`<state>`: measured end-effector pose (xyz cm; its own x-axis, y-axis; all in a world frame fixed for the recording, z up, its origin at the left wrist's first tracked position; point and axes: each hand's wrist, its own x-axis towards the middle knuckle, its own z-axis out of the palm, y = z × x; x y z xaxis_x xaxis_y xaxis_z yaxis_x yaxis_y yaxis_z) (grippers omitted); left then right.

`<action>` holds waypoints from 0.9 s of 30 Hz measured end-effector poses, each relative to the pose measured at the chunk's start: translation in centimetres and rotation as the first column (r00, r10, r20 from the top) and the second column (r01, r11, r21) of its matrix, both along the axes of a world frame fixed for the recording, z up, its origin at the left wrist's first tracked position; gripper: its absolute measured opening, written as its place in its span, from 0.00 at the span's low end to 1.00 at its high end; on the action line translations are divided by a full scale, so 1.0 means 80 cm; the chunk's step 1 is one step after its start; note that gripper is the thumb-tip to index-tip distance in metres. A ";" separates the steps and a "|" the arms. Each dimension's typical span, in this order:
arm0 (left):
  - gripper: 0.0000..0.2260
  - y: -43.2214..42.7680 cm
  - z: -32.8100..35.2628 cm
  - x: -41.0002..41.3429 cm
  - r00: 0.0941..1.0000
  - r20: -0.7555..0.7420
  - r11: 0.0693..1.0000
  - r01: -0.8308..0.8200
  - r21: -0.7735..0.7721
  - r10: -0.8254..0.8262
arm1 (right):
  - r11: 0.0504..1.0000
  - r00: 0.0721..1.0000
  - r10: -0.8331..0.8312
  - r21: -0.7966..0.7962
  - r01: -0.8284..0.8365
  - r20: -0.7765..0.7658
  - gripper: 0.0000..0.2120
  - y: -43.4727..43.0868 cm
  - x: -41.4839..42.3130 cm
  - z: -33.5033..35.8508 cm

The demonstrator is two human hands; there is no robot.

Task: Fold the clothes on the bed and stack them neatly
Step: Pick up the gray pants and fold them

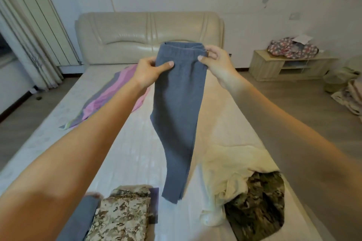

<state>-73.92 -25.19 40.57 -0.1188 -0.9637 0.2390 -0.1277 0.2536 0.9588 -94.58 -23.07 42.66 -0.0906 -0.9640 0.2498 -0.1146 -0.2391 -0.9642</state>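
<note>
the left hand (149,71) and the right hand (216,60) each pinch one side of the waistband of the grey pants (177,115), thumbs on the front of the cloth. the pants hang straight down from both grips, above the bed (129,152), with the leg ends between the folded camo pile (122,219) and the unfolded heap (241,188).
</note>
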 end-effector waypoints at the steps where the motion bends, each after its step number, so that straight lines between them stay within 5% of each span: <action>1: 0.03 0.006 0.010 -0.001 1.000 -0.016 0.999 0.010 -0.038 -0.011 | 0.999 1.000 -0.011 -0.044 0.011 0.001 0.11 0.005 -0.002 0.007; 7: 0.04 0.090 -0.022 0.008 0.998 0.034 0.992 0.051 -0.120 -0.047 | 0.987 0.997 0.043 -0.155 -0.052 -0.059 0.14 0.095 -0.013 -0.038; 14: 0.19 0.240 -0.303 0.039 0.912 0.372 0.980 0.123 0.158 -0.175 | 0.949 0.900 0.237 0.285 -0.134 -0.366 0.12 0.249 -0.009 -0.324; 17: 0.23 0.304 -0.447 0.043 0.866 0.438 0.922 0.065 0.383 -0.242 | 0.849 0.870 0.310 0.523 -0.072 -0.383 0.10 0.311 0.007 -0.466; 20: 0.20 0.362 -0.566 0.043 0.836 0.479 0.882 0.011 0.472 -0.267 | 0.638 0.866 0.404 0.769 -0.037 -0.294 0.12 0.364 0.019 -0.578; 23: 0.20 0.407 -0.633 0.044 0.821 0.431 0.738 -0.017 0.674 -0.374 | 0.517 0.828 0.490 0.856 -0.025 -0.271 0.10 0.406 0.021 -0.647; 27: 0.09 0.435 -0.671 0.046 0.810 0.324 0.593 0.035 0.805 -0.489 | 0.396 0.787 0.591 0.914 -0.088 -0.180 0.09 0.427 0.008 -0.682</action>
